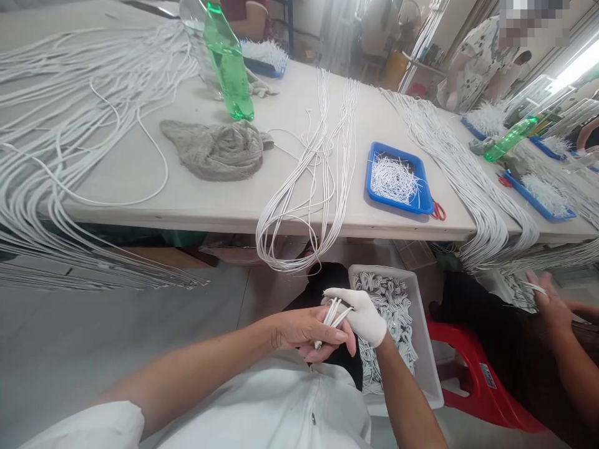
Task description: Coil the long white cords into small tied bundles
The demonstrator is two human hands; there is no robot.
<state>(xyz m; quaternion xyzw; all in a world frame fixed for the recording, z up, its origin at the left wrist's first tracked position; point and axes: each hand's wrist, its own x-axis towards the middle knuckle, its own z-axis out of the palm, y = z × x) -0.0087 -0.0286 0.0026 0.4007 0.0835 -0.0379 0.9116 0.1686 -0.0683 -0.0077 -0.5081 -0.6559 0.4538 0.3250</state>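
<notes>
My left hand (306, 330) is bare and closed around a small bundle of white cords (333, 315), held low in front of my lap. My right hand (362, 315) wears a white glove and pinches the same bundle from the right. Just behind and to the right of my hands sits a white bin (428, 355) full of coiled white cords. Above my hands, a bunch of long white cords (309, 181) lies along the table and hangs in loops over its front edge.
On the pale table (187, 199) lie a grey cloth (215, 149), a green bottle (229, 62) and a blue tray (421, 199) of short cord pieces with red scissors (438, 212). Large cord bundles drape left and right. Another person's hand (547, 305) works above a red stool (482, 380).
</notes>
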